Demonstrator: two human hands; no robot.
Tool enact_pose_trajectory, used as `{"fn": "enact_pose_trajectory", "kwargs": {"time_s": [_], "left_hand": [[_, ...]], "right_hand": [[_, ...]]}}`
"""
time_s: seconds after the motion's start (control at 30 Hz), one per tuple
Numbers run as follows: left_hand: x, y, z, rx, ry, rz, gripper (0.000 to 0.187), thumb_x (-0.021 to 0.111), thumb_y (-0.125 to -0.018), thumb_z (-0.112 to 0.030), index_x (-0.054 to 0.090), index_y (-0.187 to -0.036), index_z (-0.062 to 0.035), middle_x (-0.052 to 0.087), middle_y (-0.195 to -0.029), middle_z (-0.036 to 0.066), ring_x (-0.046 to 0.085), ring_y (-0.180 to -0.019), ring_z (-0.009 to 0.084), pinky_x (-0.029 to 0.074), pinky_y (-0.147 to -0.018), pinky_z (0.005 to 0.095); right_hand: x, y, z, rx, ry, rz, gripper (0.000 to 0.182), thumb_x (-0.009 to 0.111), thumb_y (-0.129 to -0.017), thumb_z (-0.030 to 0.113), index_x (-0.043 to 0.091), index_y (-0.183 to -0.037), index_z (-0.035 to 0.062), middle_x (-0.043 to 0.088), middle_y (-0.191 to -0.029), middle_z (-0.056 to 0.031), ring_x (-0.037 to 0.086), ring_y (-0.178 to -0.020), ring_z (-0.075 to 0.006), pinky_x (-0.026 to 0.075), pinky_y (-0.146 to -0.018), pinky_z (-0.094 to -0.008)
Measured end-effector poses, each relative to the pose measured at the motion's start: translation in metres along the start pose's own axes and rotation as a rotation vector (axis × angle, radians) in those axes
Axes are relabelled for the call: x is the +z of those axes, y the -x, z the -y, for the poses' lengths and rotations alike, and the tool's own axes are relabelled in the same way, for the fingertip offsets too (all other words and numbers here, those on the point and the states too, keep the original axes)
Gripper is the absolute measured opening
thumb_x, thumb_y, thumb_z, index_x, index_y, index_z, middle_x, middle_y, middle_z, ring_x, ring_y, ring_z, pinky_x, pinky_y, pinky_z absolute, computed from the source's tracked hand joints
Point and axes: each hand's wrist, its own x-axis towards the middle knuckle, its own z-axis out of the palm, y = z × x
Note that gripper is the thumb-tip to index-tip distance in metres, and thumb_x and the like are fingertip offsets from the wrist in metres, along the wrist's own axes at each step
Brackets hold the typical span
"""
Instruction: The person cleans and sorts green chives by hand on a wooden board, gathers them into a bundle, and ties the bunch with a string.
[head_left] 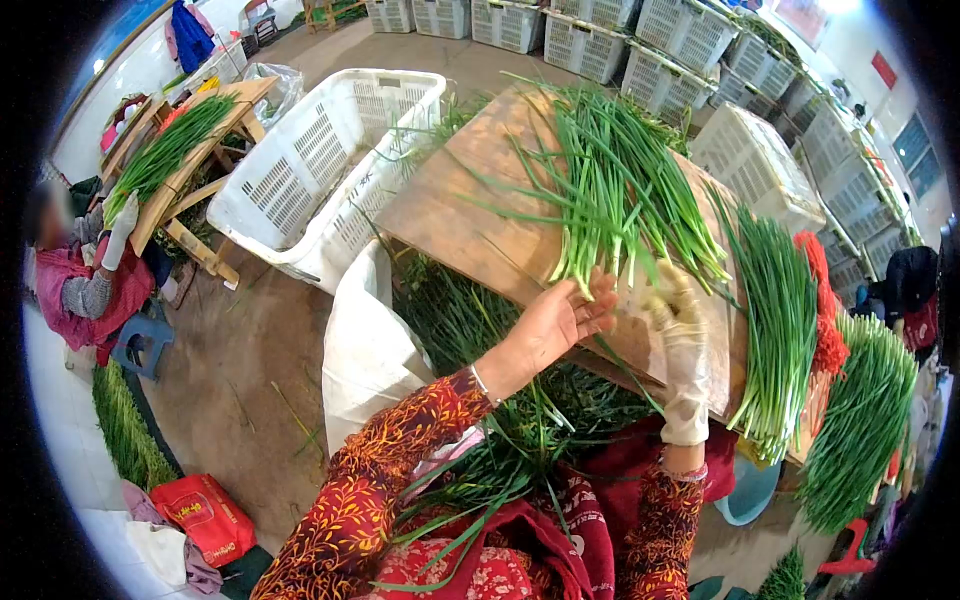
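A loose pile of garlic chives (625, 175) lies on a wooden board (470, 190), white stalk ends toward me. My bare left hand (560, 320) is at those ends, palm partly up and fingers apart, with no stalk clearly gripped. My right hand (680, 325), in a pale thin glove, is just right of it over the board's near edge. Its fingers are bent and smeared by motion, so any stalk in them cannot be made out. A neat row of chives (775, 330) lies along the board's right side, beside red ties (822, 305).
Loose green leaves (530, 400) heap below the board and on my lap. A white plastic crate (290, 185) stands left, a white sack (365, 340) nearer. More chives (860, 420) lie far right. Another person (90, 270) works at a bench on the left. Stacked crates (585, 45) line the back.
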Motion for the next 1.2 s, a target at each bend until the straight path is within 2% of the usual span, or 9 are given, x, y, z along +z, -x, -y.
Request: {"fn": "enact_pose_trajectory", "kwargs": {"time_s": [0.23, 0.3, 0.37, 0.5, 0.73, 0.93, 1.03, 1.1, 1.2], "left_hand": [[-0.009, 0.010, -0.010, 0.031, -0.006, -0.032, 0.038, 0.033, -0.094, -0.029, 0.040, -0.123, -0.0052, 0.052, -0.118, 0.008, 0.055, -0.102, 0.0194, 0.046, -0.087, 0.0367], [-0.006, 0.015, -0.011, 0.048, -0.061, -0.058, 0.037, 0.033, -0.094, -0.028, 0.040, -0.123, -0.0053, 0.052, -0.118, 0.008, 0.055, -0.102, 0.0194, 0.046, -0.087, 0.0362], [-0.003, 0.015, -0.010, 0.066, -0.113, -0.083, 0.036, 0.033, -0.094, -0.026, 0.040, -0.123, -0.0054, 0.052, -0.118, 0.009, 0.055, -0.101, 0.0194, 0.045, -0.087, 0.0357], [-0.002, 0.013, -0.001, 0.086, -0.130, -0.108, 0.030, 0.039, -0.092, -0.017, 0.044, -0.118, -0.0027, 0.052, -0.117, 0.010, 0.054, -0.102, 0.0181, 0.043, -0.089, 0.0335], [-0.001, 0.011, 0.008, 0.090, -0.148, -0.095, 0.028, 0.047, -0.090, -0.021, 0.050, -0.110, -0.0020, 0.057, -0.109, 0.008, 0.055, -0.098, 0.0165, 0.043, -0.087, 0.0309], [0.007, 0.012, 0.003, 0.044, -0.178, -0.125, 0.026, 0.050, -0.089, -0.026, 0.054, -0.104, -0.0042, 0.060, -0.101, 0.008, 0.059, -0.089, 0.0169, 0.049, -0.079, 0.0303], [0.020, 0.014, -0.029, 0.286, -0.343, -0.277, 0.025, 0.049, -0.089, -0.020, 0.052, -0.105, -0.0007, 0.059, -0.099, 0.012, 0.057, -0.094, 0.0176, 0.050, -0.076, 0.0325], [-0.002, 0.010, -0.058, 0.607, -0.370, -0.273, 0.022, 0.049, -0.090, -0.018, 0.051, -0.103, 0.0003, 0.059, -0.098, 0.011, 0.057, -0.089, 0.0162, 0.050, -0.075, 0.0317], [0.021, 0.021, -0.085, 0.914, -0.501, -0.289, 0.017, 0.048, -0.090, -0.017, 0.049, -0.102, -0.0051, 0.056, -0.094, 0.006, 0.054, -0.075, 0.0118, 0.048, -0.069, 0.0293]], "right_hand": [[-0.035, -0.025, -0.005, -0.265, 0.063, -0.225, 0.039, 0.061, -0.079, 0.003, 0.053, -0.116, 0.0079, 0.059, -0.093, -0.0029, 0.054, -0.081, -0.0117, 0.044, -0.078, -0.0268], [-0.040, -0.018, -0.008, -0.653, 1.179, -0.250, 0.039, 0.063, -0.076, 0.002, 0.053, -0.114, 0.0066, 0.060, -0.097, -0.0074, 0.057, -0.085, -0.0187, 0.045, -0.080, -0.0285], [-0.018, -0.006, 0.001, -0.603, 0.902, -0.220, 0.033, 0.063, -0.077, 0.009, 0.057, -0.109, 0.0067, 0.061, -0.096, -0.0123, 0.059, -0.090, -0.0245, 0.045, -0.081, -0.0287], [0.037, 0.011, 0.026, 0.281, 0.346, 0.170, 0.030, 0.060, -0.082, 0.030, 0.062, -0.098, 0.0045, 0.063, -0.080, -0.0089, 0.059, -0.078, -0.0181, 0.046, -0.070, -0.0272], [0.040, 0.016, 0.007, 0.171, 0.192, 0.191, 0.021, 0.061, -0.083, 0.023, 0.062, -0.085, 0.0025, 0.058, -0.064, 0.0008, 0.049, -0.057, -0.0064, 0.040, -0.052, -0.0221], [0.030, 0.036, 0.006, 0.009, 0.318, 0.164, 0.017, 0.065, -0.078, 0.018, 0.062, -0.085, 0.0039, 0.060, -0.068, -0.0099, 0.056, -0.061, -0.0158, 0.045, -0.058, -0.0274], [0.014, 0.047, 0.032, -0.119, 0.424, 0.652, 0.019, 0.063, -0.079, 0.025, 0.063, -0.088, 0.0077, 0.061, -0.077, -0.0096, 0.060, -0.073, -0.0239, 0.047, -0.065, -0.0310], [0.004, 0.052, 0.046, -0.015, 0.465, 0.937, 0.018, 0.065, -0.077, 0.020, 0.063, -0.088, 0.0063, 0.062, -0.079, -0.0075, 0.059, -0.076, -0.0184, 0.046, -0.070, -0.0306], [-0.016, 0.021, 0.046, -0.227, 0.702, 0.396, 0.020, 0.062, -0.079, 0.022, 0.062, -0.090, 0.0063, 0.061, -0.078, -0.0104, 0.060, -0.076, -0.0212, 0.047, -0.069, -0.0311]]}}
